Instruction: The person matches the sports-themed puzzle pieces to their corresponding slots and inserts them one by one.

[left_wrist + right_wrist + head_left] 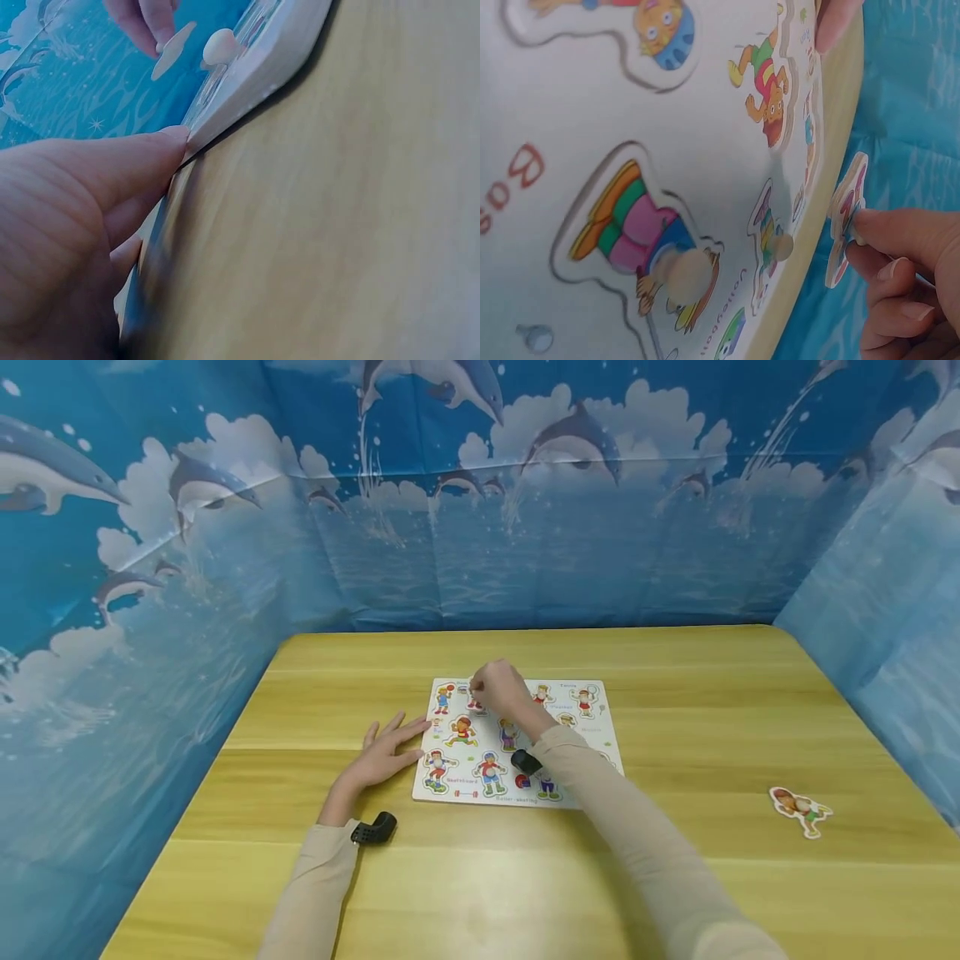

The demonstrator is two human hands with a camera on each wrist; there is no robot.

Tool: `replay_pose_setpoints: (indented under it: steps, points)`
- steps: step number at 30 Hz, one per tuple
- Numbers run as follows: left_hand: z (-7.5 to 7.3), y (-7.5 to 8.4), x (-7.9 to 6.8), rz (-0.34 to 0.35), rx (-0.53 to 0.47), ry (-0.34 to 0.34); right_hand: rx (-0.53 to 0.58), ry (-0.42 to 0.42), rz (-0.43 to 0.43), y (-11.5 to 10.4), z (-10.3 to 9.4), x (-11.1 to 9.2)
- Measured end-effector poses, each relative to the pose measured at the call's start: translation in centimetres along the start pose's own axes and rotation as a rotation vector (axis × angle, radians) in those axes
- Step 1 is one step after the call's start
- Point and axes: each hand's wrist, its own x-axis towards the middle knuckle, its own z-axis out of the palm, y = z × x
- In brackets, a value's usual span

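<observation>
A white wooden peg puzzle board (pixel 480 745) with cartoon sports figures lies on the table. Above its upper part, my right hand (pixel 501 687) pinches a thin puzzle piece (pixel 846 219) between thumb and forefinger. The piece stands tilted, apart from the board, in both wrist views. My left hand (pixel 381 758) lies at the board's left edge with fingers spread. Its thumb (pixel 142 161) touches the board's side. Several pieces with round knobs sit on the board, among them a pink-and-green figure (pixel 634 229).
One loose puzzle piece (pixel 800 810), a cartoon figure, lies far right on the wooden table (pixel 675 718). A blue dolphin-print cloth (pixel 525 560) hangs behind the table and along both sides. A black wrist camera (pixel 375 829) is strapped to the left wrist.
</observation>
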Motion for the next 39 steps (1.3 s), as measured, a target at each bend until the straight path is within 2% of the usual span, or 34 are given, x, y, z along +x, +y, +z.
replay_pose_setpoints:
  steps: [3, 8, 12, 21, 33, 39]
  points:
    - [0.2, -0.1, -0.1, -0.003, 0.003, -0.001, 0.002, -0.02, 0.007, -0.1, 0.3, 0.4]
    - [0.0, -0.1, -0.2, -0.004, 0.003, 0.001, 0.016, -0.009, 0.026, -0.5, 0.7, 1.0]
    - [0.1, -0.1, -0.2, -0.024, 0.015, -0.009, 0.029, -0.035, 0.032, -0.6, 1.2, 1.6]
    - [0.0, -0.2, -0.3, -0.018, -0.005, -0.006, 0.046, -0.111, 0.115, -1.0, 2.3, 2.6]
    - [-0.1, -0.1, 0.1, -0.009, 0.006, -0.006, -0.021, -0.142, 0.084, -1.8, 3.4, 3.5]
    - [-0.1, -0.3, 0.1, 0.001, 0.011, 0.01, -0.071, -0.138, 0.029, -2.4, 3.7, 4.1]
